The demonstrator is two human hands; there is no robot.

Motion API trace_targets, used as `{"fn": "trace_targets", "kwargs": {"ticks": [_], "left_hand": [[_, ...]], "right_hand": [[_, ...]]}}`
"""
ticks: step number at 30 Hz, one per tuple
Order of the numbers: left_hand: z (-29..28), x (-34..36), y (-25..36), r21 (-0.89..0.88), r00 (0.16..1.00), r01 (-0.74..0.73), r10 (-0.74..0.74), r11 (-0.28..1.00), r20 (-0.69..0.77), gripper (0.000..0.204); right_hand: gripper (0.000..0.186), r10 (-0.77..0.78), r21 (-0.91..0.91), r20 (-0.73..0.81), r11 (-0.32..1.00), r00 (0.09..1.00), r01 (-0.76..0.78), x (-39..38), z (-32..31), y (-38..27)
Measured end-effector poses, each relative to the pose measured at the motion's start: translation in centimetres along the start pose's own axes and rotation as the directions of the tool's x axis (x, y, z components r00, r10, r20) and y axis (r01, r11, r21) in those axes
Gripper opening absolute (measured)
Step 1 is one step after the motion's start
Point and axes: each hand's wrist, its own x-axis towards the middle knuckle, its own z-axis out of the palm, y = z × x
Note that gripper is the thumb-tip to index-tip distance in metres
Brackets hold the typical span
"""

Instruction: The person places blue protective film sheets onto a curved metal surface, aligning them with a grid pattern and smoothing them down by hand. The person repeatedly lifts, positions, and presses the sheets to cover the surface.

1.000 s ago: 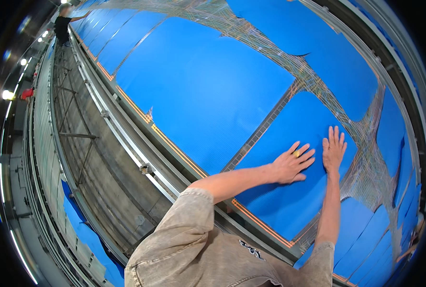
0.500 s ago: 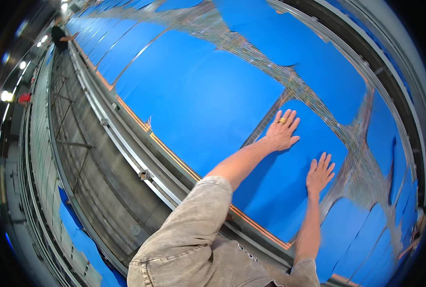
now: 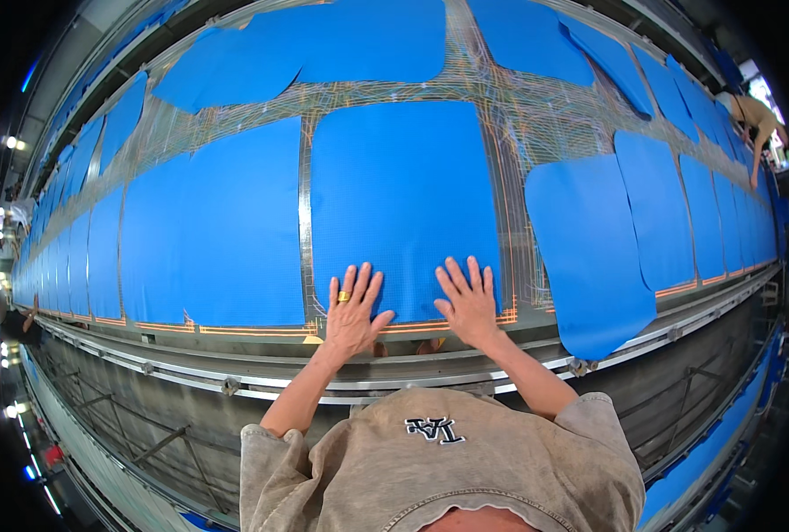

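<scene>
A blue sheet with rounded far corners (image 3: 403,195) lies flat on the long table in front of me. On its near left corner rests my left hand (image 3: 352,319), fingers spread, with a yellow ring on one finger. My right hand (image 3: 470,306) presses flat near the sheet's near right corner, its fingers also apart. Neither hand grips anything. Beneath the sheet's near edge runs a line of orange marks (image 3: 412,326) on the table. To the right, another blue sheet (image 3: 585,248) lies askew, its near end hanging over the table edge.
More blue sheets (image 3: 244,230) lie in a row to the left, others (image 3: 368,44) along the far side. Coloured lines cover the bare table surface (image 3: 394,94). A metal rail (image 3: 270,383) follows the near edge. Another person (image 3: 753,120) bends over the far right end.
My view has swung from slanting along the table to facing it squarely. Both hands have come back from farther up the sheet to its near edge, still spread flat.
</scene>
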Motion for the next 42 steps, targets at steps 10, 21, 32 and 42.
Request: {"fn": "trace_targets", "kwargs": {"ticks": [10, 21, 32, 42], "left_hand": [[0.1, 9.6, -0.9, 0.08, 0.994, -0.106, 0.107, 0.991, -0.009, 0.061], [-0.4, 7.0, 1.4, 0.165, 0.841, -0.523, 0.475, 0.836, 0.259, 0.073], [-1.6, 7.1, -2.6, 0.136, 0.906, -0.396, 0.363, 0.908, 0.217, 0.067], [-0.8, 7.8, 0.5, 0.126, 0.839, -0.532, 0.5, 0.838, 0.217, 0.067]], "right_hand": [[0.058, 0.117, 0.005, -0.195, 0.993, 0.974, -0.119, 1.4, 1.4, 3.0], [0.057, 0.108, -0.001, -0.208, 0.994, 0.972, -0.11, -0.2, 0.4, 3.5], [0.054, 0.106, 0.045, -0.245, 0.994, 0.964, -0.098, 0.1, 0.3, 3.0], [0.032, 0.798, 0.926, 0.144, 0.101, 0.586, -0.364, -3.8, -5.8, 6.7]]}}
